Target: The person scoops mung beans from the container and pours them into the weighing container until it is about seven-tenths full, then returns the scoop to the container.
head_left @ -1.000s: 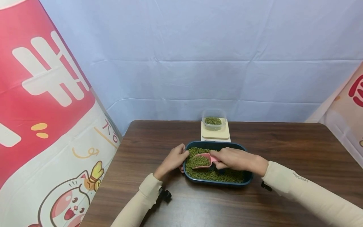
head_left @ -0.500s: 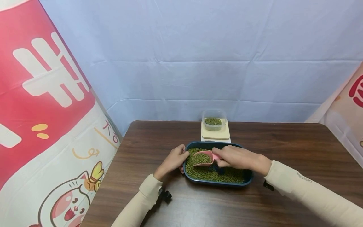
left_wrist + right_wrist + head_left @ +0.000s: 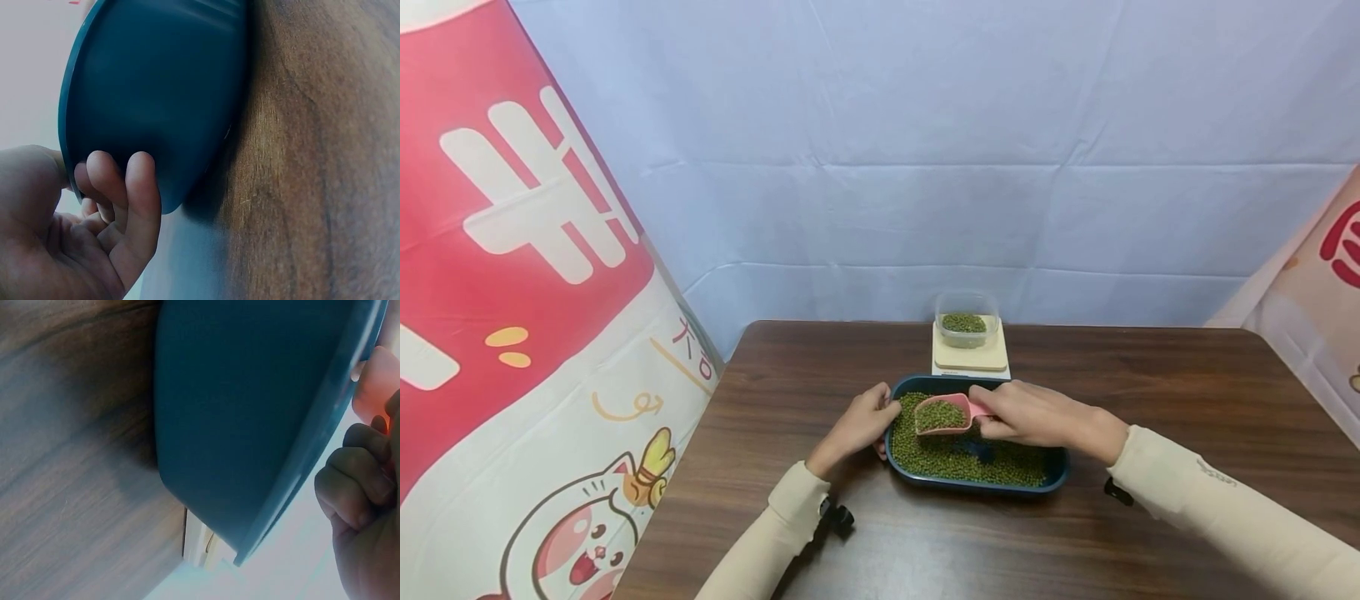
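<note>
A dark blue oblong basin [image 3: 977, 483] holds a bed of small green beans [image 3: 932, 458], which look like mung beans. At its left end my left hand [image 3: 863, 421] grips the rim; the left wrist view shows that hand's fingers [image 3: 142, 181] against the outside wall. My right hand [image 3: 1041, 414] holds the handle of a pink scoop [image 3: 967, 407], its fist curled in the right wrist view. Beans fill the scoop, which is over the basin's left half, its mouth facing left. Under it, a patch of the basin's blue bottom [image 3: 979, 451] shows among the beans.
Behind the basin, a kitchen scale [image 3: 970, 358] carries a clear plastic container [image 3: 967, 302] with some green beans inside. The dark wooden table [image 3: 820, 358] ends at a pale cloth backdrop [image 3: 880, 208]. A printed banner [image 3: 550, 350] hangs on the left.
My right hand has drawn the bean-filled scoop slightly right and up from the bed of beans. More of the basin's bottom shows. My left hand stays at the rim.
</note>
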Tool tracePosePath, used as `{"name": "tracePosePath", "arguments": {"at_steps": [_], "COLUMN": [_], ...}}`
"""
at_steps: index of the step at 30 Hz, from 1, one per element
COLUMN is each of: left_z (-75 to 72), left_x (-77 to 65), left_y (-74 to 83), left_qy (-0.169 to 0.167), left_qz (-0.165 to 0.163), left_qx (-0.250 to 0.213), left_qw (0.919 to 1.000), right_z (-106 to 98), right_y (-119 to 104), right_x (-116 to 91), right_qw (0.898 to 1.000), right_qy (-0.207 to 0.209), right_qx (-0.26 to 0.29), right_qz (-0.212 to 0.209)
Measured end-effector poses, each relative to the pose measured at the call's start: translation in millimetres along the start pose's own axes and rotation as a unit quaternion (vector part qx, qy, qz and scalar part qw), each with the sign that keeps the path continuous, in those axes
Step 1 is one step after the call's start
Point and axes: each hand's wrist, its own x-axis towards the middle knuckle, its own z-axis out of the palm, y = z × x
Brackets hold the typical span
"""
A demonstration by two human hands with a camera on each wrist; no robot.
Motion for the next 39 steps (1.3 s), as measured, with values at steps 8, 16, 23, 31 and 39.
{"name": "tracePosePath", "arguments": {"at_steps": [8,16,23,31,39], "left_z": [0.5,1.0,0.5,0.3,0.6], "left_x": [0.4,-1.0,-2.0,-1.7,-0.9], "left_y": [0.5,2.1,4.3,3.6,3.1], "left_qy": [0.001,0.01,0.009,0.002,0.001], "left_qz": [0.0,0.001,0.001,0.0,-0.001], "left_qx": [0.004,0.013,0.012,0.007,0.006], "left_qw": [1.0,0.9999,0.9999,1.0,1.0], "right_z": [-5,-9,-15,-20,-23], "right_y": [3,5,10,16,23], "right_x": [-2,-5,-7,-9,-12], "right_qw": [1.0,0.999,0.999,0.998,0.997], "right_qy": [0.009,0.013,0.023,0.032,0.049], "right_qx": [-0.013,-0.018,-0.023,-0.045,-0.048], "right_qz": [0.015,0.032,0.037,0.043,0.038]}}
